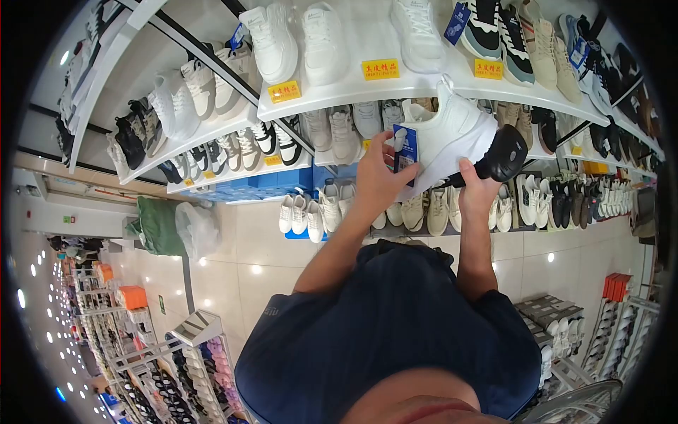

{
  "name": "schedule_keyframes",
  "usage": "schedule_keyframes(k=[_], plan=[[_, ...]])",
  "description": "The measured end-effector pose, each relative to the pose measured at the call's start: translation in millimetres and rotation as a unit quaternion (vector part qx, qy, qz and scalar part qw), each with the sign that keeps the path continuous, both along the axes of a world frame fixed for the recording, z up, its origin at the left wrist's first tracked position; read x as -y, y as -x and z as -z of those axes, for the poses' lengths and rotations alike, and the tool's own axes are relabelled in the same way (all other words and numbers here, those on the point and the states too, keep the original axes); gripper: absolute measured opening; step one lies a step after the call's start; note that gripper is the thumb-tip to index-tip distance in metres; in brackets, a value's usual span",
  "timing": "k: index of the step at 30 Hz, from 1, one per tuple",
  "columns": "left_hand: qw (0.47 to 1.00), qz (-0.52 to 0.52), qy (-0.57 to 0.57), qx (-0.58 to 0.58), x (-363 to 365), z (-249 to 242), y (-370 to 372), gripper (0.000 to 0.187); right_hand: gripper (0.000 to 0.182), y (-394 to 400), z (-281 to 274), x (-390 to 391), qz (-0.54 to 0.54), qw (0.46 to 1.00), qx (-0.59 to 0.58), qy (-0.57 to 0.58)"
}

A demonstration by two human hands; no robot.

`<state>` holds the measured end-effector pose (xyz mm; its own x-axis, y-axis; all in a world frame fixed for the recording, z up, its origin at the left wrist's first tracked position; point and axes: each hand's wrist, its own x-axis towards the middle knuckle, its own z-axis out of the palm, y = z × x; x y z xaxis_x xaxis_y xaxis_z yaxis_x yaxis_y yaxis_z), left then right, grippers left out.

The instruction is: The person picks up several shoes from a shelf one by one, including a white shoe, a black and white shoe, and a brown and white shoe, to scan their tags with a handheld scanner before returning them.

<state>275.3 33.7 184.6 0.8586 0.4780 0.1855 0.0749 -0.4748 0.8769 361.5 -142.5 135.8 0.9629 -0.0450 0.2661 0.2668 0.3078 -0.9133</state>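
A white shoe is held up before the shelf, with a black object at its right end. My right hand is closed around the lower side, where the white shoe meets the black object. A blue tag with a picture on it hangs at the shoe's left end. My left hand pinches this tag between thumb and fingers. The palm side of my right hand is hidden behind what it holds.
A white shelf with white shoes and yellow labels runs just beyond my hands. More shoes stand on lower shelves and the floor. A green bag and a clear plastic bag lie left. Shoe racks stand at lower left and right.
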Motion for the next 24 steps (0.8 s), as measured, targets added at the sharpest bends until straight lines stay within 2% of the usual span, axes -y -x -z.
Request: schedule_keyframes(k=[5,7,14,17,20,23,24], plan=[[0.999,0.033,0.026,-0.026,-10,-4,2,0.073,0.077,1,-4,-1,0.019,1.000,-0.013,0.001],[0.999,0.044,-0.017,-0.024,-13,-7,5,0.069,0.076,1,-5,-1,0.012,1.000,-0.015,0.000],[0.995,0.082,-0.034,-0.034,-19,-17,13,0.059,0.076,0,-5,0,-0.001,1.000,-0.016,-0.002],[0.993,0.099,-0.060,-0.019,-23,-11,11,0.055,0.078,-2,-3,-2,0.007,1.000,-0.007,-0.001],[0.990,0.102,-0.083,0.045,-26,0,10,0.053,0.079,-3,-7,-4,-0.007,0.999,-0.021,-0.031],[0.990,0.119,-0.067,0.021,-28,-6,12,0.051,0.078,-2,-11,-4,-0.007,0.999,-0.024,-0.040],[0.989,0.148,0.021,-0.017,-31,-10,13,0.049,0.078,-3,-10,-3,-0.007,0.999,-0.025,-0.040]])
